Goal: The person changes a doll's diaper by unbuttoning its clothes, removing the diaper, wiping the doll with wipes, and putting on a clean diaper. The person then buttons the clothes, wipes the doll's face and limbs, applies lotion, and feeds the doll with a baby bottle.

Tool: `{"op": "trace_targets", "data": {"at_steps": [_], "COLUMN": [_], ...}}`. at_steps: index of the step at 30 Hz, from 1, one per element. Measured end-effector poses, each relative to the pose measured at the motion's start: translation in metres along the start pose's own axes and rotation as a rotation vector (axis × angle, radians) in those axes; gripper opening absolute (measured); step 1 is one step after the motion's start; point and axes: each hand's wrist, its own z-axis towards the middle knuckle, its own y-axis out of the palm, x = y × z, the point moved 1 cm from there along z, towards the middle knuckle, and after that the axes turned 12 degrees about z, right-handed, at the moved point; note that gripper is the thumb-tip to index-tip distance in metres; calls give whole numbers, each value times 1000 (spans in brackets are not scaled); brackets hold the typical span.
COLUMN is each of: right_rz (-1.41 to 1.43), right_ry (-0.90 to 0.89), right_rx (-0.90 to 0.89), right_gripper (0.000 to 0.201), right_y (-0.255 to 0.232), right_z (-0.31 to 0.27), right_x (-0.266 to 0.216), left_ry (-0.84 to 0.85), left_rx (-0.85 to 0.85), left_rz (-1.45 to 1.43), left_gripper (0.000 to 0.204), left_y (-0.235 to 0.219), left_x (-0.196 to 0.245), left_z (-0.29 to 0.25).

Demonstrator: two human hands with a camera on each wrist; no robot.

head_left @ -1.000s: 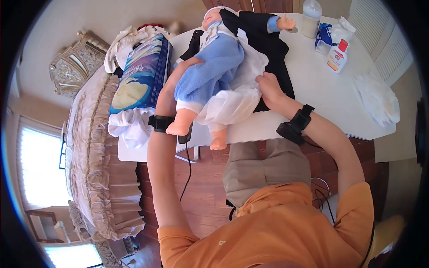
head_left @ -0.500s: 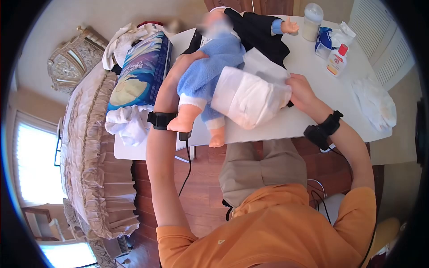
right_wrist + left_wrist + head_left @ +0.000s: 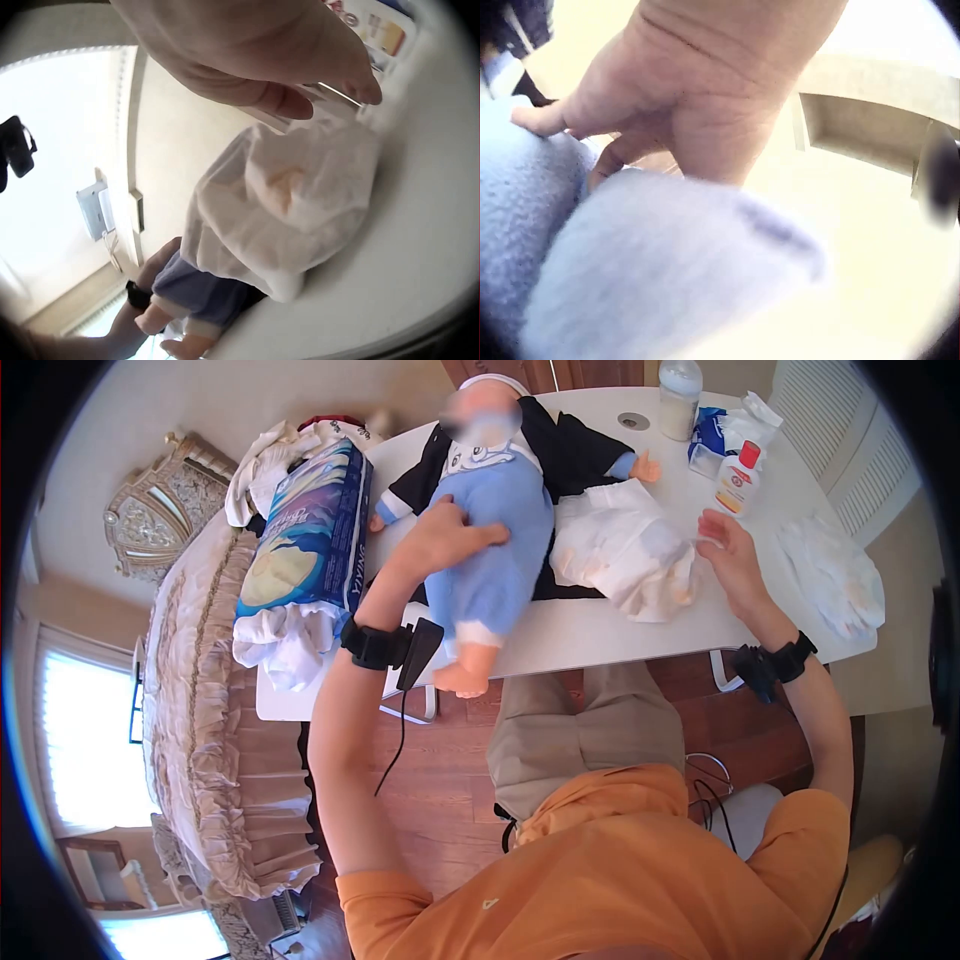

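A doll in fuzzy blue trousers (image 3: 495, 555) lies on its back on the white table, a black cloth around its arms and under it. Across the trousers rests the left hand (image 3: 450, 540), thumb and fingers spread; in the left wrist view this hand (image 3: 697, 90) touches the blue fabric (image 3: 652, 262). A bundled white diaper with faint brownish stains (image 3: 625, 550) lies right of the doll. Just right of the bundle is the right hand (image 3: 735, 560), fingers loosely bent, holding nothing. The right wrist view shows that hand (image 3: 277, 60) above the bundle (image 3: 285, 202).
A diaper pack (image 3: 310, 530) and white cloths (image 3: 285, 645) lie at the table's left. Toward the back right stand a bottle (image 3: 679, 400), a wipes pack (image 3: 708, 440) and a red-capped bottle (image 3: 737, 480). Another crumpled white item (image 3: 835, 575) lies near the right edge.
The white diaper has come away from the doll's side onto the table, and the right hand has let go of it and moved right. The left hand has shifted onto the trousers' front; the legs lie lower.
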Motion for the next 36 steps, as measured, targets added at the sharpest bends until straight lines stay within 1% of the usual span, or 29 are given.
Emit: {"op": "trace_targets", "data": {"at_steps": [1, 2, 3, 4, 5, 6, 7, 8, 9, 10, 12, 13, 14, 15, 16, 18, 19, 21, 22, 24, 26, 28, 29, 31, 32, 33, 34, 35, 36], "right_rz": [-122, -122, -121, -119, -121, -149, -176, -177, -86, 5, 92, 179, 175, 271, 366, 413, 465, 477, 494, 456, 417, 214, 211, -217, -220, -39, 142, 142, -9], "right_ry": [-219, -220, -179, -137, -139, 42, 224, 220, 303, 382, 359, 352, 343, 290, 237, 195, 156, 126, 98, 72, 40, -244, -255, -606, -621, -545, -461, -457, -478], "right_rx": [-19, -20, -105, -190, -192, -272, -351, -354, -410, -468, -505, -535, -542, -520, -495, -483, -465, -466, -463, -485, -501, -406, -400, -295, -282, -249, -216, -209, -207], "right_gripper": [31, 31, 28, 29, 29, 29, 31, 31, 29, 28, 26, 24, 24, 22, 21, 23, 26, 26, 26, 23, 19, 14, 14, 15, 15, 20, 27, 27, 32], "right_y": [1, 1, 6, 10, 14, 17, 21, 25, 30, 31, 29, 27, 25, 22, 18, 11, 8, 5, 3, 0, 0, 2, 1, -3, -7, -12, -15, -13, -11], "right_z": [-1, -1, -1, -1, 3, 10, 13, 13, 11, 10, 9, 7, 5, 2, -2, -10, -12, -11, -10, -3, 6, 14, 16, 23, 32, 42, 49, 56, 61], "right_x": [-8, -16, -28, -37, -44, -48, -50, -53, -54, -54, -40, -32, -27, -23, -22, -27, -29, -29, -29, -31, -33, -35, -35, -41, -40, -35, -28, -20, -12], "left_ry": [56, 110, 108, 197, 287, 285, 358, 427, 383, 377, -13, -13, -92, -172, -171, -189, -188, -152, -149, -66, -32, 0, -42, -56, 20, 86, 89, 99, 105], "left_rx": [22, 45, 46, 84, 126, 129, 178, 228, 161, 170, -433, -420, -419, -420, -414, -320, -318, -156, -154, 27, 65, 99, 125, 155, 175, 189, 181, 182, 182], "left_rz": [161, 322, 319, 447, 573, 572, 443, 314, 97, 99, -385, -387, -492, -597, -602, -826, -828, -1197, -1198, -1242, -1289, -1336, -1301, -1265, -1324, -1381, -1377, -1395, -1415], "left_gripper": [68, 66, 66, 64, 62, 62, 59, 57, 52, 52, 47, 47, 46, 47, 47, 53, 53, 49, 49, 46, 42, 38, 33, 28, 25, 22, 22, 22, 23], "left_y": [1, 1, 1, -1, -3, -4, -2, 3, 18, 26, 40, 45, 51, 59, 66, 76, 80, 82, 81, 75, 81, 88, 91, 92, 94, 95, 93, 91, 90], "left_x": [6, 13, 20, 28, 37, 48, 63, 76, 83, 92, 103, 105, 104, 103, 101, 100, 102, 109, 114, 124, 127, 125, 123, 125, 124, 121, 122, 121, 121], "left_z": [-3, -6, -11, -17, -22, -29, -38, -45, -50, -52, -53, -52, -50, -48, -45, -42, -43, -44, -43, -35, -19, -9, -5, -2, -7, -11, -15, -20, -24]}}
